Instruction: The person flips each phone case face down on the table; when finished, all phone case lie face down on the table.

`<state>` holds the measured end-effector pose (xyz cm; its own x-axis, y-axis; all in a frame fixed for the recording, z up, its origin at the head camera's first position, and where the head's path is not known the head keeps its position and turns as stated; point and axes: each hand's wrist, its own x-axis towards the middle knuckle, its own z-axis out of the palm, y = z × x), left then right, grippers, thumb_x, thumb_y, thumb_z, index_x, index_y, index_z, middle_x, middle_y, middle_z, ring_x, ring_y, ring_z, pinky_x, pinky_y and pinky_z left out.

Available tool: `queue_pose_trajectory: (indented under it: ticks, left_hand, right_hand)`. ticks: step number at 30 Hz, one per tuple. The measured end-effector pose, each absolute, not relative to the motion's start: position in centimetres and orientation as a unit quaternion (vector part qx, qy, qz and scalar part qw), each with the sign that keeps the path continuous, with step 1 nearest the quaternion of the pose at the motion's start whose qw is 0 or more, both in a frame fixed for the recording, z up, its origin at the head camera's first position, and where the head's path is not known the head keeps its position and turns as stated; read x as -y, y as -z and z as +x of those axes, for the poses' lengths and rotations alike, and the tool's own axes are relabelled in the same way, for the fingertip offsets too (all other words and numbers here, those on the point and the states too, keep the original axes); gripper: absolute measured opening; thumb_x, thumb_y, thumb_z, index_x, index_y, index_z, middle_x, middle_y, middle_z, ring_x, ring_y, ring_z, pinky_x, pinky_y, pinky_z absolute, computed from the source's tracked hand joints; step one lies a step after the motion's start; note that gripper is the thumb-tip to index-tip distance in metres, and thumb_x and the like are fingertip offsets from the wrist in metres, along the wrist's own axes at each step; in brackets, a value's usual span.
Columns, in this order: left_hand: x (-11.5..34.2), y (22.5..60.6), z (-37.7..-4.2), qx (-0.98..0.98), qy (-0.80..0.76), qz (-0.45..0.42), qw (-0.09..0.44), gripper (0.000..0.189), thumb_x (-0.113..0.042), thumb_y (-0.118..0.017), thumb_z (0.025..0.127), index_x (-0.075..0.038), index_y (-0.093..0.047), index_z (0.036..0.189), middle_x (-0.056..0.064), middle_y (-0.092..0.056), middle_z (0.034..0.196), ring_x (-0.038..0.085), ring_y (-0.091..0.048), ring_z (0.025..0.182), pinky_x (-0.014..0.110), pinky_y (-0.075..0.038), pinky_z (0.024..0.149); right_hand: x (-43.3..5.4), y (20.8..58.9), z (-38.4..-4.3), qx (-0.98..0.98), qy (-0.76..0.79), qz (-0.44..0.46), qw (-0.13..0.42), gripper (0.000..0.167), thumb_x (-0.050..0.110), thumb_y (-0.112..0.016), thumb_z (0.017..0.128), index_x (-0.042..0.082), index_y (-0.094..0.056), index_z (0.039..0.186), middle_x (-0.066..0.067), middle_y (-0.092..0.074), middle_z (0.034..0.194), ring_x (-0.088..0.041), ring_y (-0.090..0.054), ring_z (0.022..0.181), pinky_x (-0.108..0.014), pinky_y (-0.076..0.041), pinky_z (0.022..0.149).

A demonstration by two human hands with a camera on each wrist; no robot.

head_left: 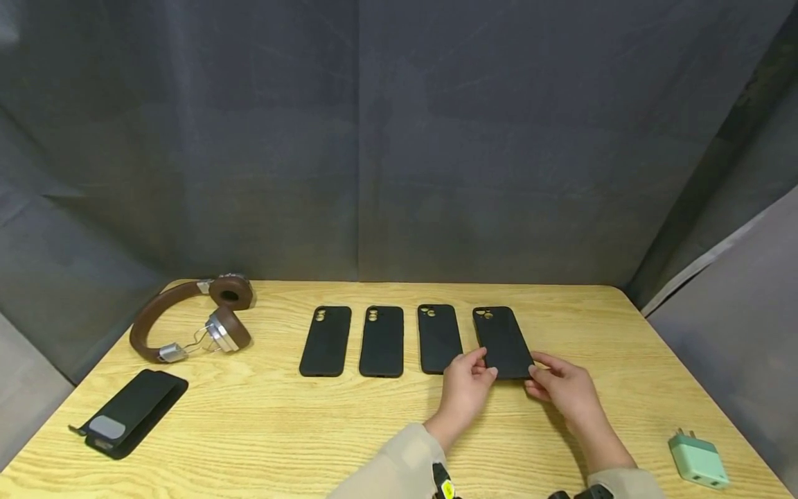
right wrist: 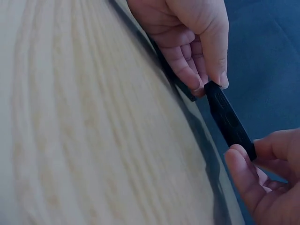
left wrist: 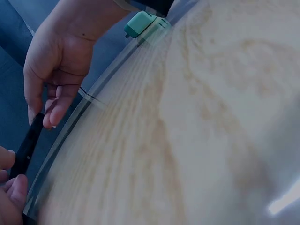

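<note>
The rightmost black phone case (head_left: 503, 339) lies back side up, its camera cutout at the far left corner. My left hand (head_left: 464, 388) pinches its near left corner between thumb and fingers. At the near right corner my right hand (head_left: 564, 388) pinches it the same way. In the right wrist view, the case's lower edge (right wrist: 229, 117) spans the gap between both hands, raised at this end. Just left of it lies a second phone case (head_left: 439, 338), close to my left fingers. Farther left are a third case (head_left: 382, 342) and a fourth case (head_left: 325, 341).
Brown headphones (head_left: 146, 322) rest at the table's far left. In front of them lies a black folding stand-like object (head_left: 131, 412) with a grey oval pad. A green plug charger (head_left: 698, 459) sits near the right edge. Dark cloth (head_left: 399, 138) hangs behind the wooden table (head_left: 262, 430).
</note>
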<state>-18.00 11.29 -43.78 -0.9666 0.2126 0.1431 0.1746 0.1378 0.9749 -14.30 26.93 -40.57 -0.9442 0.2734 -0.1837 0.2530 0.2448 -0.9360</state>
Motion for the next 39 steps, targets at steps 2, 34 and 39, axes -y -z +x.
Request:
queue_pose_trajectory:
  ticks: [2,34,39]
  left_hand:
    - [-11.3,44.0,-18.0,-0.764,-0.631,0.135,0.022,0.036,-0.005,-0.065,0.085,0.005,-0.059,0.119,0.007,-0.056,0.093,0.004,-0.053,0.078,0.016,-0.049,0.068]
    - [-12.3,44.2,-18.5,-0.915,-0.361,0.173,-0.051,0.041,-0.021,-0.062,0.089,0.005,-0.055,0.121,0.010,-0.054,0.096,0.019,-0.062,0.088,0.021,-0.051,0.072]
    - [-12.5,44.0,-18.9,-0.927,-0.340,0.147,-0.060,0.035,-0.023,-0.063,0.088,0.001,-0.058,0.114,0.008,-0.055,0.087,0.019,-0.062,0.077,0.023,-0.051,0.065]
  right_hand:
    - [-27.0,40.8,-14.4,0.786,-0.595,-0.169,0.002,0.044,0.004,-0.048,0.094,-0.010,-0.038,0.135,-0.011,-0.059,0.090,-0.004,-0.062,0.069,-0.020,-0.054,0.068]
    - [-27.0,42.6,-16.0,0.895,-0.423,-0.141,-0.017,0.059,0.022,-0.067,0.084,-0.001,-0.043,0.132,-0.001,-0.054,0.053,-0.012,-0.051,0.047,-0.026,-0.042,0.051]
    - [-26.9,42.9,-16.6,0.884,-0.444,-0.144,-0.017,0.060,0.020,-0.066,0.085,-0.001,-0.041,0.135,-0.002,-0.052,0.053,-0.011,-0.050,0.047,-0.023,-0.046,0.047]
